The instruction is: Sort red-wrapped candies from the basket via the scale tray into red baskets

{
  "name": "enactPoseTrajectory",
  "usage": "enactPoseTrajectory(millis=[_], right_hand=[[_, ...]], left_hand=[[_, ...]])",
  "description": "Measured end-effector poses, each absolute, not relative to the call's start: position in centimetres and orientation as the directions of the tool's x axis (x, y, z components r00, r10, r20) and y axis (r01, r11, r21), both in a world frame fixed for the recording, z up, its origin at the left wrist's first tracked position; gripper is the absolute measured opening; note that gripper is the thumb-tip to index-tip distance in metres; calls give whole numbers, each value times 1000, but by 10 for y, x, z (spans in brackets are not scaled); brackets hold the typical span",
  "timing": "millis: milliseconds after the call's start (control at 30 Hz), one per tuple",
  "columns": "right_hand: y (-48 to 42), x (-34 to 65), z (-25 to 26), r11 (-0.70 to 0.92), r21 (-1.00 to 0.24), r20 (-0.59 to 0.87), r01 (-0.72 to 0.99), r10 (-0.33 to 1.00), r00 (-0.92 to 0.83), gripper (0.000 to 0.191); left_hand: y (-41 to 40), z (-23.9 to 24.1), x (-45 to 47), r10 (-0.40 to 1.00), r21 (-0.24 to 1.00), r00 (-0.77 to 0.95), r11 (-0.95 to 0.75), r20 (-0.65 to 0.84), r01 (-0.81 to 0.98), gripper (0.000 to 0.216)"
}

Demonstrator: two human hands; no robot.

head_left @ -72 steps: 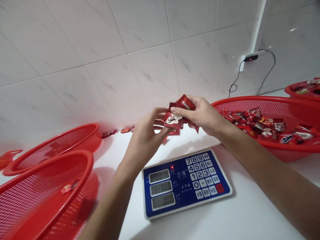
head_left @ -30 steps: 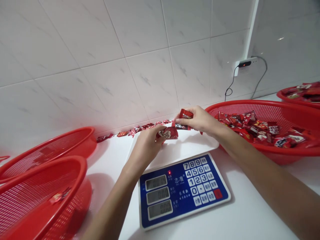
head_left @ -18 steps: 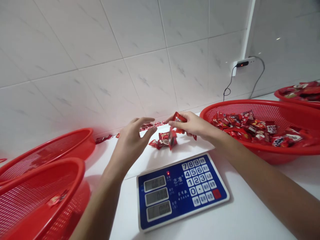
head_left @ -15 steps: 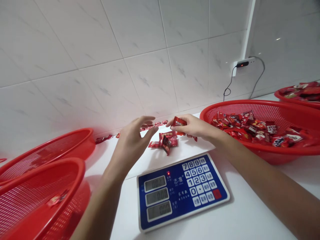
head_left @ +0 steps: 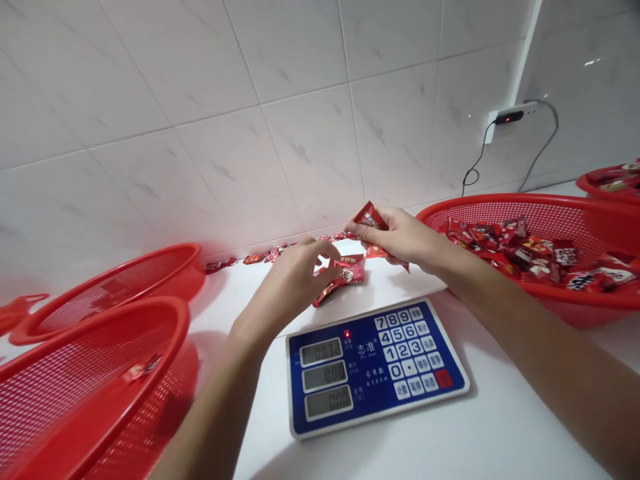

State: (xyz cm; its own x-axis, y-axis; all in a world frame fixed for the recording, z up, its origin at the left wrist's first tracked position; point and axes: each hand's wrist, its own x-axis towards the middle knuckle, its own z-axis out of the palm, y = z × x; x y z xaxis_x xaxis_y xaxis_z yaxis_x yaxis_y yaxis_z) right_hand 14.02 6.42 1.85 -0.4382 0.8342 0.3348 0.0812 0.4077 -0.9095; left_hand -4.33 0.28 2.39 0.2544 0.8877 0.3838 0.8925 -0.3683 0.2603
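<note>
My right hand [head_left: 407, 233] is closed on several red wrapped candies [head_left: 369, 216]; one pokes up above the thumb and others show below the fingers. It hangs over the right part of the scale's white plate [head_left: 387, 283]. My left hand [head_left: 300, 277] is at the wrapped candies [head_left: 350, 268] lying on that plate. Its thumb and forefinger are apart and curved about the nearest pieces, and it covers some of them. Its other fingers are partly hidden. Closer to me is the scale's blue keypad panel [head_left: 377, 363], with lit displays and a red light.
A red basket [head_left: 500, 200] of wrapped candies stands right, with another red basket [head_left: 583, 183] behind it. Two red baskets [head_left: 183, 257] [head_left: 180, 313] stand left; the nearer holds a few candies. A row of candies [head_left: 255, 258] lies along the tiled wall. A cable [head_left: 483, 157] hangs from the socket.
My left hand has moved right and onto the candies on the plate. My right hand has lifted slightly with its candies. The view has shifted a little.
</note>
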Motion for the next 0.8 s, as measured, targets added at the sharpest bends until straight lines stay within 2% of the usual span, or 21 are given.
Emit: enactPoseTrajectory(millis=[133,233,433,500,633,800], right_hand=[[54,135,22,418,-907,399,-50,815,-420,30],[41,134,31,375,-916,397,-141,802,-447,31],[37,133,32,285,-946,323,-156,769,-552,34],[41,131,27,274,-947,319,-167,751,-578,36],[48,128,19,247,-955,295,-166,723,-624,43],[59,129,13,213,-974,223,-82,810,-543,39]], left_hand=[[-8,33,-30,838,446,211,-461,503,767,18],[-14,38,-24,809,525,156,-500,566,689,22],[-10,35,-26,842,697,84,-493,533,521,33],[-7,35,-30,840,692,81,-492,536,529,33],[-4,36,-35,810,567,147,-514,567,644,17],[0,33,-34,821,503,96,-432,562,749,7]])
